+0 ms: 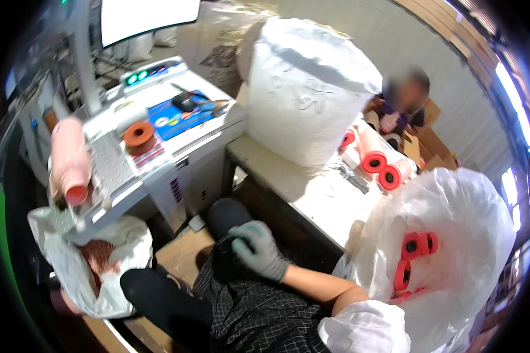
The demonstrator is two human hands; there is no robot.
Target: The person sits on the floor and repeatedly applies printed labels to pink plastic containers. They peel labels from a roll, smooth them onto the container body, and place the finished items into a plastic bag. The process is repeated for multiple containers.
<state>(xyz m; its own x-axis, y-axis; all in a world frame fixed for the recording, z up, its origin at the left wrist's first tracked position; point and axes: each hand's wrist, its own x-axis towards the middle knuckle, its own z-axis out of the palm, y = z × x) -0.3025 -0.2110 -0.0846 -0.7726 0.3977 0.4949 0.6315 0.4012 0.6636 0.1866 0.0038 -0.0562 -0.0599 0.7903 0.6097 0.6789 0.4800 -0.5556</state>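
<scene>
My right hand [260, 250], in a grey glove with teal fingertips, rests on my right thigh over the dark checked apron [235, 312]. Its fingers lie loosely apart, and nothing shows in them. My left hand is out of view. At the left, a glossy pink bottle [72, 156] leans neck-down at the edge of the white machine [209, 138]. An orange-brown ring-shaped part [140, 139] sits on the machine's top, beside a blue mat [174, 120] with a black computer mouse [183, 102] and pliers [215, 108].
A plastic-lined bag [132, 241] with reddish-brown bits stands below the bottle. A tall white sack [309, 100] stands on the table [312, 203], near pink cylinders [371, 150] with red ends. A clear bag [453, 235] at right holds red rings. Another person [406, 97] sits beyond.
</scene>
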